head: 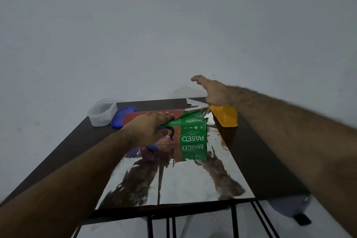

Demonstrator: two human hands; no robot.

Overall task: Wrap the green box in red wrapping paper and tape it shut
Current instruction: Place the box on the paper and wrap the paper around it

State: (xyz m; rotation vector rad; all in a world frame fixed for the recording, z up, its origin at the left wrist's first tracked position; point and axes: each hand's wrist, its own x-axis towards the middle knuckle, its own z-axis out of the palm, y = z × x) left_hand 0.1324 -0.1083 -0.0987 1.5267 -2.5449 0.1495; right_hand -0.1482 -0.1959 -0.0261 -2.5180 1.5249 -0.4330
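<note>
Nearest: wrapping paper (pixel 193 183) spread flat on dark bench (pixel 270 160), silver reflective side up, near edge close to the bench's front edge. Mirror image of the box and both forearms visible in the sheet.

Middle: green box (pixel 193 133) lying on the sheet's far half, printed "PASEO", lettering upside down from this view. Red face of the paper (pixel 154 115) folded over the box top from the far-left side, ending in a pointed edge near the top's middle.

Left hand (pixel 146 127) laid on the box top at its left end, palm down. Fingers (pixel 166 116) extended, nearly straight and close together, pressing the red flap against the top; tips just short of the flap's point. Thumb hanging over the near face of the box. No curl round anything.

Right hand (pixel 214 92) raised beyond the box's far-right corner, clear of box and paper. Fingers spread loosely and relaxed, holding nothing; directly above the yellow tape dispenser (pixel 226 117), contact with it not determinable.

Far: yellow tape dispenser standing on the bench just beside the box's right far corner. Clear plastic container (pixel 102 112) at the far-left corner of the bench, blue lid (pixel 122 118) beside it, next to the red flap. Plain pale wall (pixel 173 25) behind.
</note>
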